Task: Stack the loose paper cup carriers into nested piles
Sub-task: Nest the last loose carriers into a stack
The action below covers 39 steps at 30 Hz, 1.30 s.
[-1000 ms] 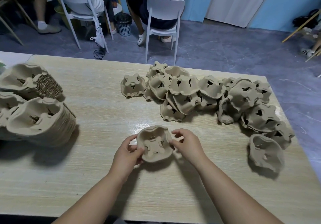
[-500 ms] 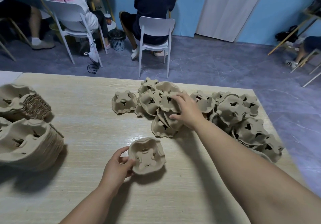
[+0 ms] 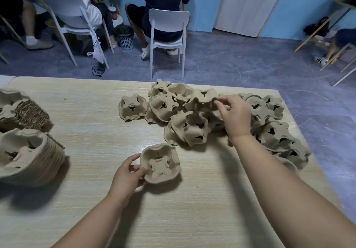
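**A:** What is seen first?

**B:** A pale wooden table (image 3: 96,116) is seen, and both hands are stretched out over it.

**A:** What is spread on it?

**B:** A loose heap of carriers (image 3: 273,134) is spread under and beyond the right hand (image 3: 236,116). It is carried on to that hand's right, toward the table edge. Most are lying upside down and are tipped over one another.

**A:** And on the other side?

**B:** Two nested piles (image 3: 32,159) are found well to the left of the left hand (image 3: 127,176). They are laid on their sides, one beyond the other.

**A:** What is held by the left hand?

**B:** An upright carrier (image 3: 160,164), cups upward, is gripped at its left rim by the curled fingers and thumb. It is set on the table just to the hand's right, near the closest edge of the heap. Whether more than one is nested there cannot be told.

**A:** And by the right hand?

**B:** An inverted carrier (image 3: 202,98) at the top of the heap is pinched by its rim between thumb and forefinger, at the hand's left. The remaining fingers are loosely curled. Whether it is lifted clear of those below cannot be told.

**A:** Is anything set apart?

**B:** A single carrier (image 3: 133,107) is seen upside down just beside the heap, beyond the left hand.
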{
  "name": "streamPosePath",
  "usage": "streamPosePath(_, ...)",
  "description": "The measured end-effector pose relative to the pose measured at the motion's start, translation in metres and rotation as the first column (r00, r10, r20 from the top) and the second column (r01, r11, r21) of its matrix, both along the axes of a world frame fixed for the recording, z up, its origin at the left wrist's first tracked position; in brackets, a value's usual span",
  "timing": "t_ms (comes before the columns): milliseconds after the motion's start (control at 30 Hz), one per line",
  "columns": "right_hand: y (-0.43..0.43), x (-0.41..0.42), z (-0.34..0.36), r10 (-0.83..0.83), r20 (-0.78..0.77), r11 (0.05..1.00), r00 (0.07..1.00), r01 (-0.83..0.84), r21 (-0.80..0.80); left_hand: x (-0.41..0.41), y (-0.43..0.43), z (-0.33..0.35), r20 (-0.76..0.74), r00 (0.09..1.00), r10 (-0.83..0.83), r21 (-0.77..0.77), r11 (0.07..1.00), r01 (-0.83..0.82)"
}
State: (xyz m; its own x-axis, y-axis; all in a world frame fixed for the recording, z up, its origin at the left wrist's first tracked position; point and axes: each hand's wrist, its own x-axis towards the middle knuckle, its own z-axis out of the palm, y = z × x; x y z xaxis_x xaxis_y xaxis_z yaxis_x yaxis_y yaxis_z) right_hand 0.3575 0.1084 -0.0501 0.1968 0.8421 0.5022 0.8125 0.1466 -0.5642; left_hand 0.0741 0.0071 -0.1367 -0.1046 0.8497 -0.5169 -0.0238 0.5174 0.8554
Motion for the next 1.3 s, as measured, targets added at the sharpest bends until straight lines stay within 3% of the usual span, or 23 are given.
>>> streamPosePath(100, -0.025, 0.008, 0.01, -0.085, -0.166, 0.996, 0.983, 0.081, -0.032, 0.002, -0.001, 0.001, 0.001, 1.0, -0.003, 0.002, 1.0, 0.003)
streamPosePath(200, -0.054, 0.013, 0.012, -0.188, -0.405, 0.981, 0.895, 0.15, -0.123, 0.004, -0.003, 0.001, 0.006, 1.0, 0.004, -0.002, 1.0, -0.004)
streamPosePath(267, -0.071, 0.017, 0.012, -0.269, -0.565, 0.962, 0.78, 0.194, -0.191, 0.006, -0.004, 0.001, 0.01, 1.0, 0.008, -0.005, 1.0, -0.007)
streamPosePath(367, -0.093, 0.018, 0.008, -0.356, -0.781, 0.934, 0.513, 0.169, -0.314, 0.007, -0.004, 0.002, 0.024, 1.0, 0.008, -0.005, 1.0, -0.008)
streamPosePath(467, -0.113, 0.008, -0.005, -0.454, -0.831, 0.885, 0.321, 0.054, -0.463, 0.006, -0.007, 0.001, 0.022, 1.0, 0.001, -0.007, 1.0, -0.001)
streamPosePath(533, -0.126, -0.004, -0.014, -0.497, -0.83, 0.854, 0.253, -0.028, -0.519, 0.005, -0.012, 0.001, 0.022, 1.0, 0.002, -0.012, 1.0, -0.002)
streamPosePath(800, -0.15, -0.068, -0.014, -0.528, -0.831, 0.768, 0.177, -0.319, -0.556, -0.001, -0.035, 0.007, 0.057, 0.998, 0.024, -0.005, 1.0, -0.023)
streamPosePath(1067, -0.16, -0.11, -0.015, -0.396, -0.865, 0.708, 0.309, -0.496, -0.502, -0.027, -0.06, 0.012, 0.041, 0.99, 0.133, 0.006, 0.991, -0.134)
streamPosePath(1300, -0.163, -0.132, -0.031, -0.406, -0.849, 0.628, 0.339, -0.571, -0.529, -0.04, -0.073, 0.01, 0.071, 0.968, 0.24, -0.036, 0.971, -0.238)
